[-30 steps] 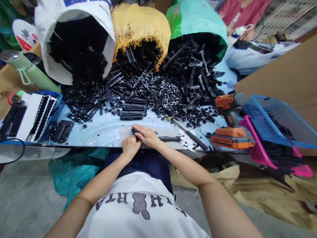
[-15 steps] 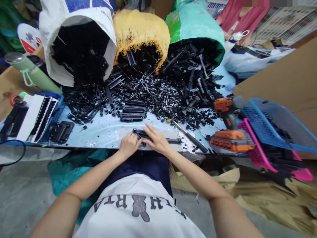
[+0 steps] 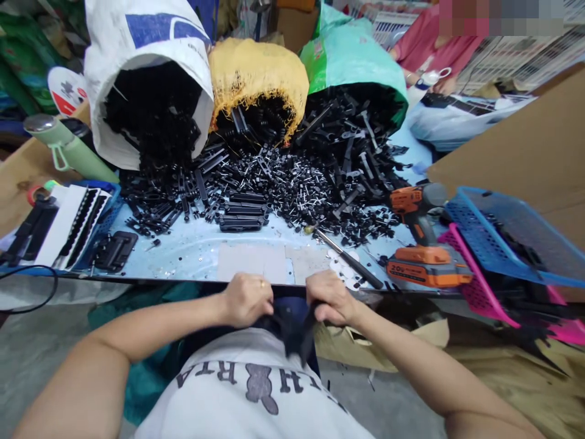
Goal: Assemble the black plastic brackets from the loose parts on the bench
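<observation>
Close to my body, just off the table's near edge, both fists grip a black plastic part (image 3: 295,332). It hangs folded between them and is smeared by motion, so its exact shape cannot be made out. My left hand (image 3: 248,299) is closed around its left end, with a ring on one finger. Its right end is in my right hand (image 3: 333,297), thumb pressed against it. Beyond the hands lies a grey flat board (image 3: 251,261). Several long black parts (image 3: 244,213) are stacked neatly farther back. A hammer (image 3: 350,259) rests on white discs to the right.
Heaps of small black parts (image 3: 301,183) spill from a white sack (image 3: 150,30), a yellow sack (image 3: 258,67) and a green sack (image 3: 356,61). An orange cordless drill (image 3: 423,265) stands right, beside a blue basket (image 3: 512,213). A co-worker's red sleeve (image 3: 415,39) shows behind.
Both hands have moved from the board toward my body and apart, lifting the black part off the table. The board now lies uncovered. The view has tilted slightly.
</observation>
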The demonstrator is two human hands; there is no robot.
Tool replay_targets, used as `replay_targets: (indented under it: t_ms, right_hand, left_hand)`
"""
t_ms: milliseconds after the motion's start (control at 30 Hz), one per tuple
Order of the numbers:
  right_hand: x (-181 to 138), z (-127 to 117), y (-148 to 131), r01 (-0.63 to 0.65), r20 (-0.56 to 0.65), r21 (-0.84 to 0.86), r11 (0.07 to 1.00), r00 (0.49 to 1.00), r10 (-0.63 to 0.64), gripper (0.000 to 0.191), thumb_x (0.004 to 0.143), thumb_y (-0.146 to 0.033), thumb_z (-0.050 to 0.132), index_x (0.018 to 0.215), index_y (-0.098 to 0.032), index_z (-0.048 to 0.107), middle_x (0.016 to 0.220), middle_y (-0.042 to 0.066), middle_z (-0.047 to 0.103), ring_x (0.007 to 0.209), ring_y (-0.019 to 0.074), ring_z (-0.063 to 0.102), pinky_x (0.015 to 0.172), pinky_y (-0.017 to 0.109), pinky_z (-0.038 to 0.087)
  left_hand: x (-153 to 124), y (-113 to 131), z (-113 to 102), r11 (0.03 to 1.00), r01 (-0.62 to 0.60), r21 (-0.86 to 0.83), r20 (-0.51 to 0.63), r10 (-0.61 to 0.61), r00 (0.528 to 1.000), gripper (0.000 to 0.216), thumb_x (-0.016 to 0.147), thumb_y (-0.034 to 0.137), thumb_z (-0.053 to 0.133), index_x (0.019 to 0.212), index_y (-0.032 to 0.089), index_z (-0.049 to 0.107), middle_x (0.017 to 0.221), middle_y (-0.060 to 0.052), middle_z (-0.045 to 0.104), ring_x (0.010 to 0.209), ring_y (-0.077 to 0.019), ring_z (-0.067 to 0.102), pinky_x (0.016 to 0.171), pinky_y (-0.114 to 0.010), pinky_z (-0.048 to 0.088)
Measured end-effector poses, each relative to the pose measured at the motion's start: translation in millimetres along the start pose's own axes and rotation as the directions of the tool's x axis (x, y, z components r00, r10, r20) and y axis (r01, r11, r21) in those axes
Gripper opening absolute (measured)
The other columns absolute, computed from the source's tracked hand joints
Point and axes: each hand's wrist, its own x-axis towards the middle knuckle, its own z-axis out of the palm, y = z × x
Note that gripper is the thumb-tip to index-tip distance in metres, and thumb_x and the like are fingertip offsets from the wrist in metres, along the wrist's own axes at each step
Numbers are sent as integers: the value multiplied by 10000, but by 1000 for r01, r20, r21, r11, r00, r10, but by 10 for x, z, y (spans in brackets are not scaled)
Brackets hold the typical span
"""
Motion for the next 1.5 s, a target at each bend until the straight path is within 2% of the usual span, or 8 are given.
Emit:
replay_targets:
  t_ms: [200, 367, 633, 867, 1000, 1233, 1400, 1500]
  right_hand:
    - [276, 792, -78, 44, -224, 348, 937, 974, 38, 462, 928, -574, 208, 954, -197, 473, 793, 101, 531, 695, 196, 560, 634, 326, 477]
    - [815, 1195, 401, -120, -674, 228, 966, 697, 245, 351, 937, -379, 80, 1096, -204, 340, 1154, 156, 427, 1066, 230, 489, 881, 412, 453]
    - [1695, 282, 1714, -358, -401, -331, 873, 891, 214, 135, 923, -242, 428, 890, -146, 517, 1002, 111, 556, 1009, 219, 473, 951, 362, 368]
    - [2974, 987, 1649, -527, -44, -362, 769, 834, 550, 443, 885, -430, 531, 1200, -134, 433, 989, 123, 599, 957, 280, 552, 857, 392, 438]
    - [3262, 1216, 1678, -684, -47, -207, 699, 721, 691, 477, 799, -252, 583, 1224, -129, 405, 1065, 136, 575, 1011, 292, 544, 893, 415, 425]
    - [2905, 775, 1810, -725, -72, 409, 554, 580, 811, 305, 932, -375, 268, 874, -163, 479, 818, 44, 554, 717, 146, 545, 655, 262, 479]
    - [2356, 590, 1466, -473, 206, 854, 217, 689, 695, 448, 790, -609, 518, 931, -189, 452, 665, -28, 469, 480, 68, 405, 414, 153, 324]
    - [1840, 461, 1219, -413, 96, 833, 369, 764, 638, 496, 680, -552, 685, 947, -185, 485, 815, -2, 541, 642, 104, 524, 563, 210, 453]
  left_hand:
    - [-183, 408, 223, 992, 127, 2, -280, -121, 952, 948, 784, 514, -299, 683, 208, 592, 614, -101, 565, 642, -163, 561, 626, -341, 487]
    - [-162, -122, 274, 963, 130, 235, -489, 2, 872, 906, 818, 670, -80, 1118, 174, 616, 884, -123, 630, 878, -197, 583, 739, -341, 475]
    - [27, -1084, 152, 759, 273, 591, -165, -217, 962, 401, 884, 444, 434, 1124, 172, 606, 1026, -126, 605, 1009, -259, 514, 856, -412, 390]
    - [55, -1123, 122, 765, 263, 588, -414, 5, 910, 337, 823, 372, 580, 1067, 141, 607, 954, -94, 610, 1024, -231, 506, 920, -388, 371]
    - [-282, -1254, -278, 701, 506, 503, -614, -122, 780, 205, 850, 286, 504, 938, 141, 621, 929, -95, 616, 950, -222, 518, 868, -356, 405]
    - [-489, -1968, -1118, 151, 961, 230, -782, -559, 275, 440, 824, 396, 482, 1075, 38, 541, 1051, -212, 546, 1014, -338, 474, 801, -424, 435]
    - [-298, -2156, -1278, 104, 966, 235, -718, -652, 245, 321, 828, 306, 462, 960, 35, 574, 997, -229, 567, 1021, -360, 479, 802, -467, 427]
    - [-376, -1970, -1342, 244, 963, 117, -824, -518, 231, 262, 838, 221, 397, 986, 63, 545, 937, -187, 577, 927, -298, 533, 799, -425, 428]
